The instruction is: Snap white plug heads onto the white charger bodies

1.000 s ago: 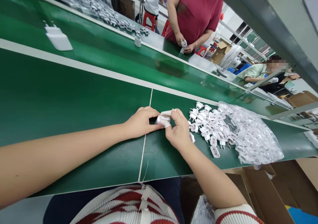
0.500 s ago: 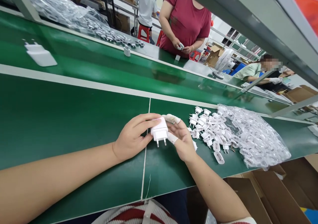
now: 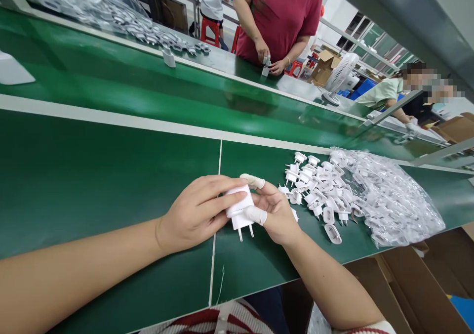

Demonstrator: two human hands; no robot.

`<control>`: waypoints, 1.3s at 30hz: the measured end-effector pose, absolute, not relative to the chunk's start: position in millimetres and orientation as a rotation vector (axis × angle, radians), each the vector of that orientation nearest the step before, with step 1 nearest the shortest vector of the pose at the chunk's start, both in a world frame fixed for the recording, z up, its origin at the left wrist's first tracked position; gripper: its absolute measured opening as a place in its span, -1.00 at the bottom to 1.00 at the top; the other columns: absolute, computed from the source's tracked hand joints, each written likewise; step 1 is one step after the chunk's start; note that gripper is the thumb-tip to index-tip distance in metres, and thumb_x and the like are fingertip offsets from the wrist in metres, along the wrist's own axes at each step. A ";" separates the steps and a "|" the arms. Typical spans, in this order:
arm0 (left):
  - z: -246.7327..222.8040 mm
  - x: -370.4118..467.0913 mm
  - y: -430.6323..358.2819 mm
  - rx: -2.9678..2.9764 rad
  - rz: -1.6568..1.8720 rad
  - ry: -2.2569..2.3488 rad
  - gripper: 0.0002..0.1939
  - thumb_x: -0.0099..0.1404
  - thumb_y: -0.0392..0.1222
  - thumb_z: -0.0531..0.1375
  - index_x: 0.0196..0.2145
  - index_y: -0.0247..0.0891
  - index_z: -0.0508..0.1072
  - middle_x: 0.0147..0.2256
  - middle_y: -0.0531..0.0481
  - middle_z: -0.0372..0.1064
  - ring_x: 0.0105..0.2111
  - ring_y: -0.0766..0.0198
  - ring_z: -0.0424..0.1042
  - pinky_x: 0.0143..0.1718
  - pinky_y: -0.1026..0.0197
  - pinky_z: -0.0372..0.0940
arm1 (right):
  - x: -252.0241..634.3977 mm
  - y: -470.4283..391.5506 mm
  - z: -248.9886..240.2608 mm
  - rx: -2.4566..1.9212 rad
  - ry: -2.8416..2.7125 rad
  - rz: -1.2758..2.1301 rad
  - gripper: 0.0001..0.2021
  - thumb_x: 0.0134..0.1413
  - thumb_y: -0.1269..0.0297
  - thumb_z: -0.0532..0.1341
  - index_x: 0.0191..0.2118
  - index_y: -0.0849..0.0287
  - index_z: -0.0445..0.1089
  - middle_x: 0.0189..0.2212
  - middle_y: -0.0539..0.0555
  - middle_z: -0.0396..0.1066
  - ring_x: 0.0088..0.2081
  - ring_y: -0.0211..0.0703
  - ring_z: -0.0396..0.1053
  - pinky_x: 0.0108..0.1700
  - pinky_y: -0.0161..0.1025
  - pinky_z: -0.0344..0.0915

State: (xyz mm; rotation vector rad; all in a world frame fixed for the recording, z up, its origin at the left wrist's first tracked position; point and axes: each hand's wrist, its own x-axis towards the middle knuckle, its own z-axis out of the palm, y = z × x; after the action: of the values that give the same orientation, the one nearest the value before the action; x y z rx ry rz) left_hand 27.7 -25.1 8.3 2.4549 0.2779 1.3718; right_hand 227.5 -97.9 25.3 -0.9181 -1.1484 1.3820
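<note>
The foreground is filled by a green table, crossed by a thin pale line. Beyond a white strip, a green belt is seen. On the belt's far side, a person in a red top is seen, with a small white item held at the hands. Cardboard boxes are seen below the table's near edge, at the right. On the table's right part, a clear bag is spread, filled with white pieces. Beside its open end, loose parts are heaped, some with pins showing.

The plug is held between both hands, above the table near the pale line, its two pins pointed down toward the near edge. By the left hand it is gripped from the left, with fingers laid over its body. By the right hand it is gripped from the right, with the covered thumb pressed on it. White covers are worn on the right thumb and forefinger.
</note>
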 end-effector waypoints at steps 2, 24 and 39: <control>11.0 26.6 -27.3 2.355 1.298 0.246 -0.36 0.37 -0.38 0.18 0.36 -0.08 0.25 0.23 -0.23 0.34 0.18 -0.01 0.40 0.17 -0.09 0.37 | 227.5 -99.0 26.1 -0.907 -1.117 1.393 -0.40 0.00 0.19 0.53 0.18 -0.03 0.43 -0.03 0.06 0.62 -0.08 -0.04 0.63 -0.11 -0.06 0.64; 20.9 30.2 -38.5 2.288 1.289 0.226 -0.42 0.47 -0.34 0.21 0.39 -0.21 0.25 0.31 -0.39 0.29 0.14 0.03 0.45 0.07 0.00 0.38 | 220.7 -113.3 37.9 -0.965 -1.114 1.213 -0.45 -0.03 0.12 0.55 0.11 -0.04 0.47 0.03 0.09 0.56 -0.05 0.06 0.61 -0.11 0.06 0.68; 7.5 25.6 -30.8 2.176 1.186 0.225 -0.45 0.54 -0.18 0.15 0.42 -0.15 0.22 0.35 -0.28 0.24 0.28 0.05 0.33 0.27 0.03 0.27 | 224.8 -108.9 37.4 -0.914 -0.997 1.329 -0.51 0.01 0.17 0.53 0.10 -0.07 0.54 0.07 0.05 0.55 -0.11 -0.10 0.59 -0.10 -0.14 0.59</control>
State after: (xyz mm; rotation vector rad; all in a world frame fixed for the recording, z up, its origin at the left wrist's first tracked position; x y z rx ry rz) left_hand 25.6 -30.8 7.5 2.1758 0.2247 1.1856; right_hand 224.8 -108.9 37.4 -0.9145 -0.9967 1.3294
